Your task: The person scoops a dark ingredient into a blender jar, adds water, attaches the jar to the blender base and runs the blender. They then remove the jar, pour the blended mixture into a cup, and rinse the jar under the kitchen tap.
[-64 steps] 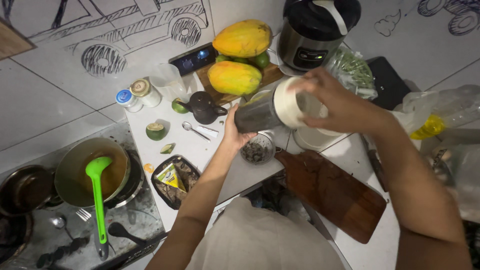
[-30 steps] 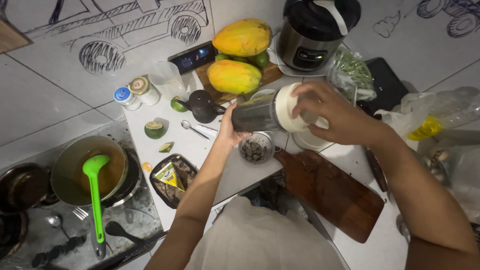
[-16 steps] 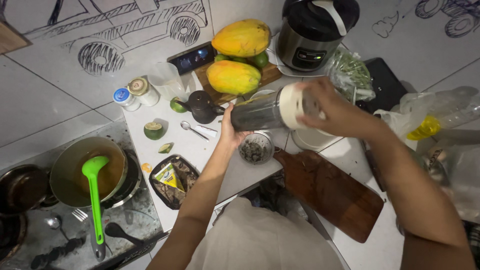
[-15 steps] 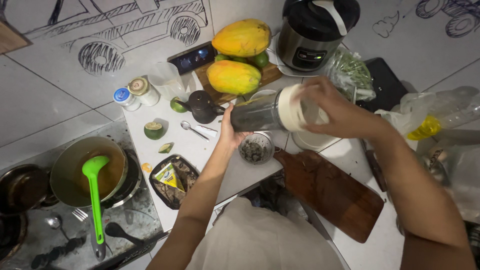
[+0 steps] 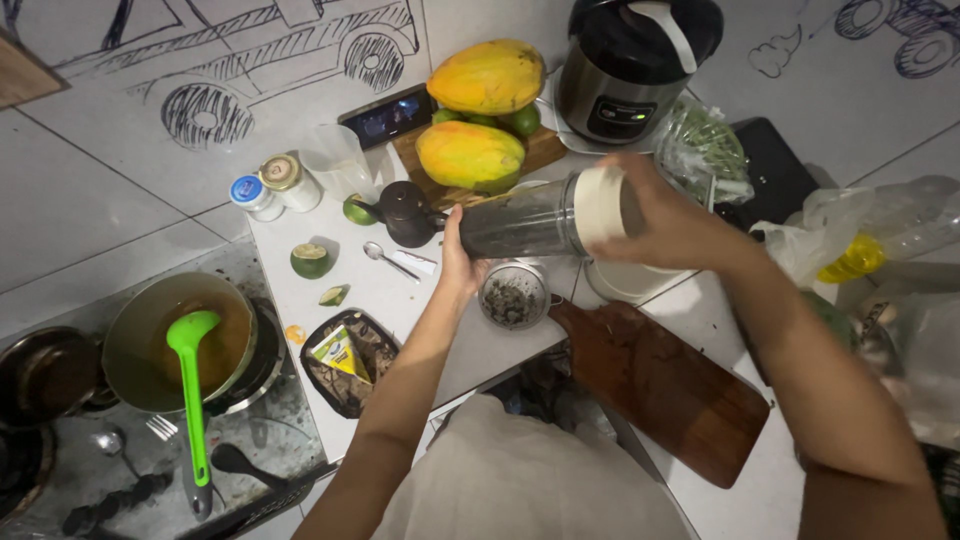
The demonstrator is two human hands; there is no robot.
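I hold the blender jar on its side above the counter — my left hand cups its closed end, my right hand wraps its white base. A small strainer of dark grounds sits just below the jar.

The scene is dim and warm-toned, lit from above. The white bench and the papayas are brightest, while the stove corner at lower left sinks into shadow. The right hand is slightly motion-blurred. Wide-angle distortion bends the edges, and the plastic bags at right look soft.
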